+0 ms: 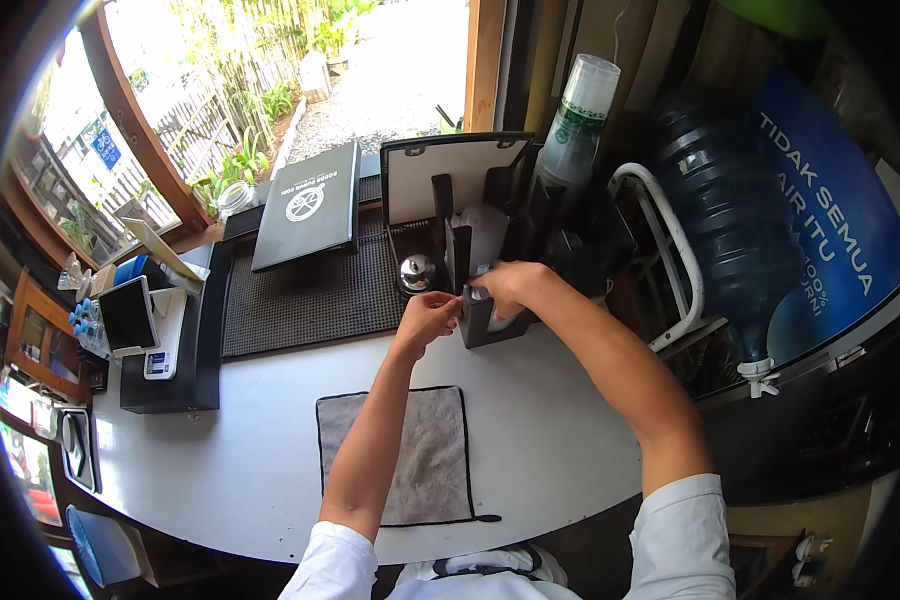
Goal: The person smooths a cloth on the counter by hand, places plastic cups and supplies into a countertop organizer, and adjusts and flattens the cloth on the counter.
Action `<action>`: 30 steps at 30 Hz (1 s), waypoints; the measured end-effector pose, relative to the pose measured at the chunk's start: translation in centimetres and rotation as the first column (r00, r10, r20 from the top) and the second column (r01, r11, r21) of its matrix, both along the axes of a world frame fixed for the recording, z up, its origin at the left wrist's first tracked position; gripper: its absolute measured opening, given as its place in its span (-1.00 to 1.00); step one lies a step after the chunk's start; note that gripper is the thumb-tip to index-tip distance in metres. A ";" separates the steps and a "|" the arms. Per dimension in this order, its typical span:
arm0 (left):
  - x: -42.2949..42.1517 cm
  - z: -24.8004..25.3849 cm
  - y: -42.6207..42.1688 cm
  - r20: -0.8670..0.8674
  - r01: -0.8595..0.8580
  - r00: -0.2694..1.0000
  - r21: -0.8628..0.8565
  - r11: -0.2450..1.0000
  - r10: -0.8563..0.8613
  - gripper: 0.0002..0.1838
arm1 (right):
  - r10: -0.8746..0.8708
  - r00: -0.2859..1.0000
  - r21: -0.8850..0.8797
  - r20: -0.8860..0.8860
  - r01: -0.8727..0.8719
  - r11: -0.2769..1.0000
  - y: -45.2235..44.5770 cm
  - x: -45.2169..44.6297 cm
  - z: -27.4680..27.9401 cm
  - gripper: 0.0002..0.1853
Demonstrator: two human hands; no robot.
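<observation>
My left hand (432, 322) is closed, thumb and fingertips pinched together at the left edge of a black holder (482, 330). Whatever it pinches is too small to make out. Over the top of the same holder bends my right hand (510, 286), fingers curled down into it and partly hidden. Something whitish shows beneath that hand, its kind unclear. A shiny round metal lid (417, 273) is just behind my left hand. Upright black dividers (458, 255) rise behind both hands, beside a translucent plastic item (483, 232).
A grey cloth (432, 450) lies on the white counter (260, 450) below my forearms. Behind are a black mat (300, 305), a dark folder (315, 205) and stacked plastic cups (580, 115). A tablet (130, 316) stands left; a large water bottle (735, 230) and white metal frame (675, 255) are right.
</observation>
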State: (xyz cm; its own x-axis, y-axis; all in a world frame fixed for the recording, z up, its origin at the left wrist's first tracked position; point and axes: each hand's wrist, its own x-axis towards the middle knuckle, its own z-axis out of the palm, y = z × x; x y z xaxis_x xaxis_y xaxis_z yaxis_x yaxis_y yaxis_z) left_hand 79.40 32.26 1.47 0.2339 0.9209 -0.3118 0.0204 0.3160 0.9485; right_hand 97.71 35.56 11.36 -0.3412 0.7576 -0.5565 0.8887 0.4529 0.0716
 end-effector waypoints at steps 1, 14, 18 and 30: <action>0.0 0.0 0.0 -0.038 0.007 0.999 0.026 1.000 -0.006 -0.73 | 0.003 1.000 -0.019 -0.007 -0.003 1.000 0.0 0.0 0.5 0.04; 0.9 -2.1 -3.0 -0.360 0.059 0.929 0.382 0.922 0.090 -0.68 | -0.048 0.999 0.034 0.026 0.047 0.998 0.4 0.1 -0.9 0.23; 1.1 -2.9 -3.8 -0.325 0.046 0.942 0.387 0.921 0.089 -0.62 | -0.033 0.999 0.071 0.026 0.031 0.997 -0.4 0.3 -1.3 0.33; 1.4 -2.2 -5.7 -0.350 0.059 0.928 0.472 0.880 0.125 -0.50 | -0.007 1.000 0.085 -0.028 0.009 0.996 -0.2 0.5 2.0 0.25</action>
State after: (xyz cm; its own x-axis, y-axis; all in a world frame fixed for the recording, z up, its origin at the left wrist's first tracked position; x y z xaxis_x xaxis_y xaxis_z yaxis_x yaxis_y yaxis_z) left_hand 80.79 26.58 -0.74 0.1575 0.9824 0.1006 0.3857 -0.1550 0.9095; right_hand 98.25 35.34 13.36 -0.3496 0.8043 -0.4805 0.8944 0.4392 0.0844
